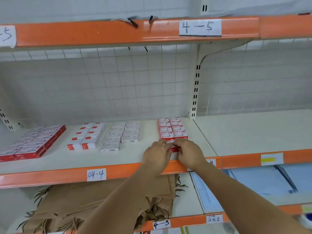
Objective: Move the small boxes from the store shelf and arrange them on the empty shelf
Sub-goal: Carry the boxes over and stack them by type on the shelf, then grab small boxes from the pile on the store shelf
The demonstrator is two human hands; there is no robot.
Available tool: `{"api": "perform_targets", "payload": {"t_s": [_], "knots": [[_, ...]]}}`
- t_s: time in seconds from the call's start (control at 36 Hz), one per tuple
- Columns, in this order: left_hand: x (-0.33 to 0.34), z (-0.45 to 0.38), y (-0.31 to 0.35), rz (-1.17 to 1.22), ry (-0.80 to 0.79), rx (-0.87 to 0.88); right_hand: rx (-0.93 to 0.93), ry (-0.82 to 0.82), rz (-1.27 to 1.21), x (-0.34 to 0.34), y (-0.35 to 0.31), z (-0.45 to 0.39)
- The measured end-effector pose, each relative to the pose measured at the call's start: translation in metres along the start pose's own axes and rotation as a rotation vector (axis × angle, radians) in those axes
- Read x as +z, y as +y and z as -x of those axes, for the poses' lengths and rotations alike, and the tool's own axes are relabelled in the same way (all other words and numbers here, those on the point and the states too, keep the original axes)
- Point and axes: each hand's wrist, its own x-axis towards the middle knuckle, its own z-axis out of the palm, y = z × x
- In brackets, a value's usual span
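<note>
Both hands are closing in on the same red box (173, 148) at the front of the shelf (50, 166), the left hand (157, 153) pinching it from one side and the right hand (190, 153) gripping it from the other, fingers curling over its top. It is sitting just in front of the red stack (172, 129), probably so it is continuing that double row toward the lip. Squeezing from both ends is likely squaring it against its neighbours. Further left, three more groups are lying in tidy blocks: white staples (122, 135), white-and-red boxes (87, 136), and flat red packs (33, 142), each kind kept apart, gaps between them. Whether one box or two are being held, I cannot tell; the fingers are hiding the seam. Brown bags (101, 200) are lying on the shelf below.
</note>
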Motion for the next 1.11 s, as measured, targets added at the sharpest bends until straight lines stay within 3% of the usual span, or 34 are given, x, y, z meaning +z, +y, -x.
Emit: {"api": "perform_targets", "payload": {"t_s": [0.61, 0.83, 1.11], "knots": [[-0.003, -0.01, -0.017, -0.049, 0.006, 0.001, 0.022, -0.016, 0.067, 0.002, -0.01, -0.01], [-0.013, -0.024, 0.006, -0.039, -0.006, 0.112, 0.243, 0.032, 0.173, -0.034, 0.02, 0.012], [0.007, -0.044, 0.087, 0.03, -0.194, 0.375, 0.522, 0.07, 0.278, -0.092, 0.083, 0.086]]}}
